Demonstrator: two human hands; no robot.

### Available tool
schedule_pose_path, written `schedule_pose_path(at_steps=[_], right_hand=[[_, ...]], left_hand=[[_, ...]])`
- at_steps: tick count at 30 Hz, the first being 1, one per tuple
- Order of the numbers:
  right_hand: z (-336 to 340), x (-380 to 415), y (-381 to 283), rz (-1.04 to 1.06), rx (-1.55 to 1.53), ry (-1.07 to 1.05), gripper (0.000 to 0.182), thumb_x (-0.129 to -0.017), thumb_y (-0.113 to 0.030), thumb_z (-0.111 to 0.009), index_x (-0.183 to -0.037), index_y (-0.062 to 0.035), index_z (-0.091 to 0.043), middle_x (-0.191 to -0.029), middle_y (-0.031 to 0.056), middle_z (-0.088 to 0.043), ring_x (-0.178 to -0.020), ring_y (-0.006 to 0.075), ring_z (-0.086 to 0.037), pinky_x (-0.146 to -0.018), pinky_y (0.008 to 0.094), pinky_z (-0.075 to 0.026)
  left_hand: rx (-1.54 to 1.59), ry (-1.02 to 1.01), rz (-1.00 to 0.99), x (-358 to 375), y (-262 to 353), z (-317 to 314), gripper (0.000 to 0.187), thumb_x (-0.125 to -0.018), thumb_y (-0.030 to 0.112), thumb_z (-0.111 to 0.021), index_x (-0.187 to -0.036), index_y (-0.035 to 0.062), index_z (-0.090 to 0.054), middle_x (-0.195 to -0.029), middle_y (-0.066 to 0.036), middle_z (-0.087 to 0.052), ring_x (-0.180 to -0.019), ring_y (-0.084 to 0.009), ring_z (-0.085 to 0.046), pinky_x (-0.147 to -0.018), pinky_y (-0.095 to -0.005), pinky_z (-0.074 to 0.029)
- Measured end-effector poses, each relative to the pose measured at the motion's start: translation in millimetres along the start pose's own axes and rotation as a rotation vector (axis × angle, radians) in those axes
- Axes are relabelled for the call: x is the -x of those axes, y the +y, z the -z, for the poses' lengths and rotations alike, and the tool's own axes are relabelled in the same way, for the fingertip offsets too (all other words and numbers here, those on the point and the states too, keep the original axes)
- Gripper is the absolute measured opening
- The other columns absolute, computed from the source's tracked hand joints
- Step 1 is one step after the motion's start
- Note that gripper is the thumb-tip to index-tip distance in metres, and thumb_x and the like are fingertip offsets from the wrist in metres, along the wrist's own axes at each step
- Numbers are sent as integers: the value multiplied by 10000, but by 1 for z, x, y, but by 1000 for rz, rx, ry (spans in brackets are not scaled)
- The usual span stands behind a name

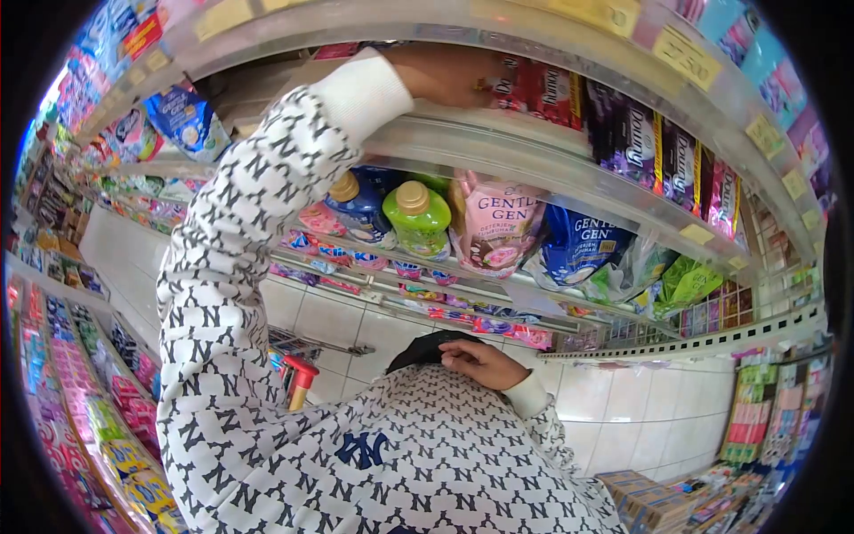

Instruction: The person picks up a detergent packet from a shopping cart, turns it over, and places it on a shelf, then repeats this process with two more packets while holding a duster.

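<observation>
My left hand (449, 76) reaches into the upper shelf, its fingers closed at the left edge of the red Downy packets (543, 89); part of the fingers is in shadow. Purple Downy packets (632, 133) hang to the right of the red ones. Low in front of my body, my right hand (485, 362) has curled fingers with nothing visible in them. It is beside a black object (431, 349) that I cannot make out.
Below the upper shelf stand a green bottle (416, 222), a blue bottle (358, 212), a pink Gentle Gen pouch (496, 227) and a blue pouch (583, 245). A red-topped handle (301, 381) is near my left side. Cardboard boxes (648, 500) sit at lower right.
</observation>
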State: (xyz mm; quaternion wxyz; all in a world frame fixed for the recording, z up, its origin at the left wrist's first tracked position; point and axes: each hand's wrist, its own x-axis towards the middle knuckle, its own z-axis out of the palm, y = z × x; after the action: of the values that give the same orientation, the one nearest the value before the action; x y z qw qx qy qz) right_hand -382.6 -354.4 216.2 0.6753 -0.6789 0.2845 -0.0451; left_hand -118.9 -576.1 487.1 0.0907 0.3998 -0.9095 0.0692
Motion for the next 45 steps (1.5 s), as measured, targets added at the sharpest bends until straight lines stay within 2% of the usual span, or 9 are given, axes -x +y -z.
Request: schedule_pose_path(at_steps=[10, 14, 17, 22, 27, 31, 38, 41, 45], right_hand=[[-43, -10, 12, -67, -74, 27, 451, -979, -278, -605, -1344, -27, -519, -1103, 81, -664, -986, 145, -620, -893, 279, -482], [-73, -9, 19, -26, -94, 149, 317, -988, -231, -589, -1208, -3, -603, -1020, 73, -687, -921, 135, -637, -846, 266, -497], [-99, -10, 28, -28, -133, 165, 246, -1023, -188, -519, -1043, 23, -643, -985, 78, -698, -872, 121, -645, -810, 264, -508], [-98, -41, 45, 54, -293, 308, 379, -1051, -287, -418, -1065, 32, -622, -1089, 99, -669, -868, 161, -635, -813, 296, -508], [-113, -82, 24, -10, -52, 65, 245, -967, -76, -569, -1199, -1, -540, -1209, 102, -599, -985, 149, -610, -872, 283, -494], [-158, -147, -27, 124, 233, -266, 255, -957, -139, -617, -1172, -9, -573, -1076, 65, -640, -941, 146, -612, -857, 281, -483], [-316, -280, -19, 633, 699, -499, 336, -931, -328, -625, -1023, -6, -657, -1009, 158, -659, -923, 296, -646, -838, 410, -484], [-366, -304, 1, 493, 1210, -500, 364, -930, -369, -601, -944, -13, -679, -989, 186, -662, -906, 336, -636, -829, 466, -463], [-350, -305, 21, 374, 454, -381, 347, -941, -327, -605, -876, 11, -643, -886, 207, -642, -788, 321, -623, -709, 394, -465]], left_hand=[[138, 189, -24, 24, -1, -6, 487, -936, 336, -574, -1375, 129, -533, -1294, -192, -595, -1179, -346, -572, -1017, -395, -432], [392, 260, -72, 71, 23, 21, 302, -939, 161, -539, -1140, -42, -637, -1047, -243, -668, -934, -393, -644, -830, -422, -509], [448, 724, -118, 156, 60, 1, 337, -954, 308, -591, -1103, 16, -671, -1056, -146, -689, -953, -272, -659, -872, -367, -496], [836, 876, 818, 330, 164, -171, 196, -965, 152, -582, -983, -24, -667, -983, -141, -667, -907, -300, -639, -810, -368, -487], [771, 628, 1258, 478, 303, -201, 253, -870, 9, -544, -1078, 41, -683, -1016, -163, -651, -986, -344, -614, -868, -403, -488], [492, 462, 1317, 541, 313, -183, 242, -899, 62, -541, -1093, 30, -682, -907, -147, -657, -833, -330, -630, -786, -406, -497], [160, 1209, 1690, 566, 295, -161, 203, -975, 93, -502, -1060, -29, -641, -943, -154, -692, -891, -278, -675, -793, -354, -511], [272, 1276, 1747, 581, 303, -177, 202, -998, 101, -474, -1019, -37, -621, -915, -153, -701, -859, -230, -688, -774, -334, -519], [588, 1180, 1848, 631, 310, -211, 172, -988, 113, -516, -1031, -5, -633, -928, -85, -695, -897, -164, -654, -803, -289, -502]])
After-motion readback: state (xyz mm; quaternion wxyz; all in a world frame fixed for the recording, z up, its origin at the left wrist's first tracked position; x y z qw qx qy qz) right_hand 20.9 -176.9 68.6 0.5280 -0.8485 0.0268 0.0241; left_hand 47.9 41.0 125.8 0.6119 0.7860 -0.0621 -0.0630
